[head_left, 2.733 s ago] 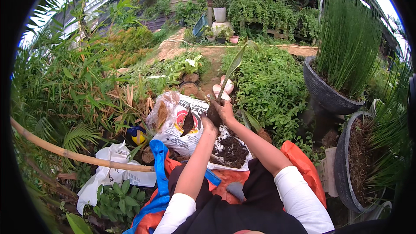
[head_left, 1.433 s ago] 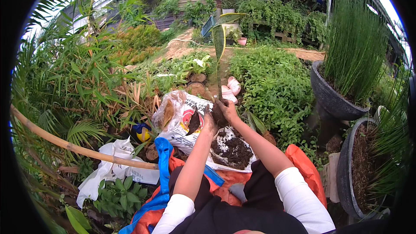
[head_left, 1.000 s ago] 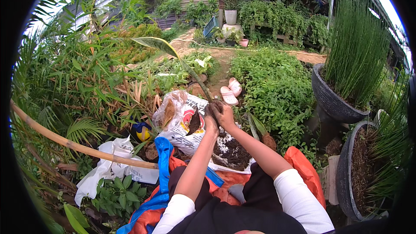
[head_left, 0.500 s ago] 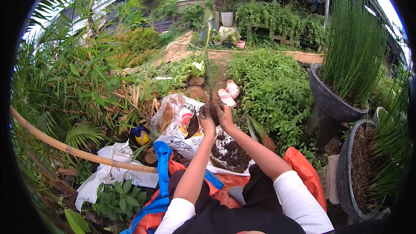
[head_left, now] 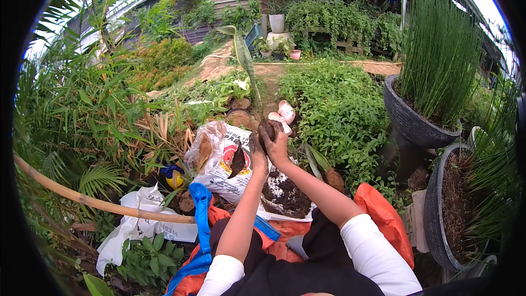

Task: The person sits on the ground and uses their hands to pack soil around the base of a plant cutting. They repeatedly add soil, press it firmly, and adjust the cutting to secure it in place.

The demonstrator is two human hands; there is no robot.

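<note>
My left hand point(head_left: 257, 152) and my right hand point(head_left: 276, 145) are cupped together around the dark, soil-covered root ball of a snake plant. Its single long leaf point(head_left: 245, 59) rises from between my soil-stained fingers and leans to the left. Most of the root ball is hidden behind the hands. Below them, dark soil point(head_left: 287, 194) mixed with white bits lies heaped on a white sheet. Left of my hands is a printed white plastic bag point(head_left: 219, 178), partly open, with brown matter inside. Another snake plant point(head_left: 319, 159) lies to the right, by a brown root clump point(head_left: 335, 180).
Pale pink clogs point(head_left: 286, 112) sit just beyond my hands. Large dark pots point(head_left: 419, 126) with tall green stems stand at the right. A bamboo pole point(head_left: 98, 198) crosses at the left, near white sacking point(head_left: 129, 222). Orange and blue tarp point(head_left: 204, 235) lies around my legs.
The snake plant has turned in my hands: its leaf, edge-on and nearly upright before, now tips left and shows its broad side. My right hand has shifted slightly around the root ball.
</note>
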